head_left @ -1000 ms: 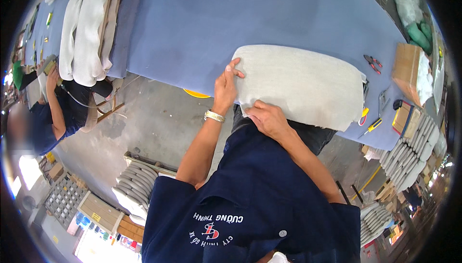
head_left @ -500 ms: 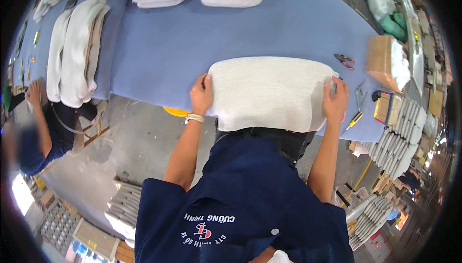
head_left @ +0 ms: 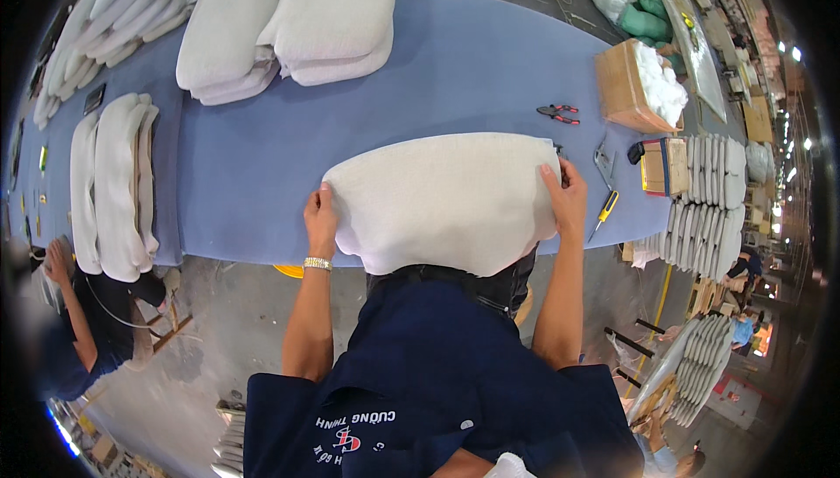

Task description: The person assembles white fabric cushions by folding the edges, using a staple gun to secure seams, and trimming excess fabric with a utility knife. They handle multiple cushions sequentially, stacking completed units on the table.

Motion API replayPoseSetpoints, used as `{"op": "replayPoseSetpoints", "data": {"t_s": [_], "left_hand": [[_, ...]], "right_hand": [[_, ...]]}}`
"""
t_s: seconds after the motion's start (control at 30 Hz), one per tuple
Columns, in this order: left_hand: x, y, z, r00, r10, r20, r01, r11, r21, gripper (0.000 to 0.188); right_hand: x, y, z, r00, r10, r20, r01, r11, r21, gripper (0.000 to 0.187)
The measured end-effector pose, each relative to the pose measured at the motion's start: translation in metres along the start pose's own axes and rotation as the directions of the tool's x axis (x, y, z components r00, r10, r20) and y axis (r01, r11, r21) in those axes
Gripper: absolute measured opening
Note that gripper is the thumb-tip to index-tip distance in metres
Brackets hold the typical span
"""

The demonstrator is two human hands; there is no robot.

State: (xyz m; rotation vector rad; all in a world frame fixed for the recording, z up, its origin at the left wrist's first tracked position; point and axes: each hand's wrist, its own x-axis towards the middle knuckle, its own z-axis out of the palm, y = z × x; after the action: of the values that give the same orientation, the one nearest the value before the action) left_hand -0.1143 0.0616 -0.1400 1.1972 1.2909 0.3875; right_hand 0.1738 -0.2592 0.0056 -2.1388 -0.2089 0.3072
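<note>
A cream fabric-covered cushion pad (head_left: 446, 198) lies at the near edge of the blue-topped table, its front part overhanging toward my waist. My left hand (head_left: 321, 216) grips its left end, thumb on top and the other fingers partly hidden at the edge. At the opposite end, my right hand (head_left: 566, 198) holds the pad the same way, thumb on the upper face. The lower edge of the pad looks wavy and sags between my hands.
Red-handled pliers (head_left: 558, 114), a yellow-handled screwdriver (head_left: 605, 207) and a cardboard box with white stuffing (head_left: 617, 84) sit to the right. Cushion stacks (head_left: 337, 23) stand at the far left on the blue table (head_left: 472, 58). A co-worker's hand (head_left: 59, 261) is at the left.
My view has shifted, showing more of the table's far side. The pad's near edge now droops and curves more; both hands still hold its ends.
</note>
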Motion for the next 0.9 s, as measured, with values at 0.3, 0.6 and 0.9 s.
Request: {"op": "replayPoseSetpoints", "data": {"t_s": [0.3, 0.6, 0.9], "left_hand": [[0.03, 0.136, -0.035, 0.986, 0.164, -0.043, -0.133, 0.593, -0.794, 0.065], [0.04, 0.079, -0.085, 0.984, 0.028, -0.178, -0.137, 0.758, -0.637, 0.075], [-0.072, 0.068, -0.039, 0.966, -0.244, -0.084, 0.091, 0.625, -0.776, 0.082]], "right_hand": [[-0.078, -0.031, 0.016, 0.919, -0.395, 0.019, 0.272, 0.665, 0.696, 0.046], [-0.132, 0.007, 0.119, 0.767, -0.185, 0.614, 0.064, 0.975, 0.215, 0.049], [-0.099, 0.001, 0.172, 0.717, -0.153, 0.68, 0.294, 0.951, -0.097, 0.053]]}}
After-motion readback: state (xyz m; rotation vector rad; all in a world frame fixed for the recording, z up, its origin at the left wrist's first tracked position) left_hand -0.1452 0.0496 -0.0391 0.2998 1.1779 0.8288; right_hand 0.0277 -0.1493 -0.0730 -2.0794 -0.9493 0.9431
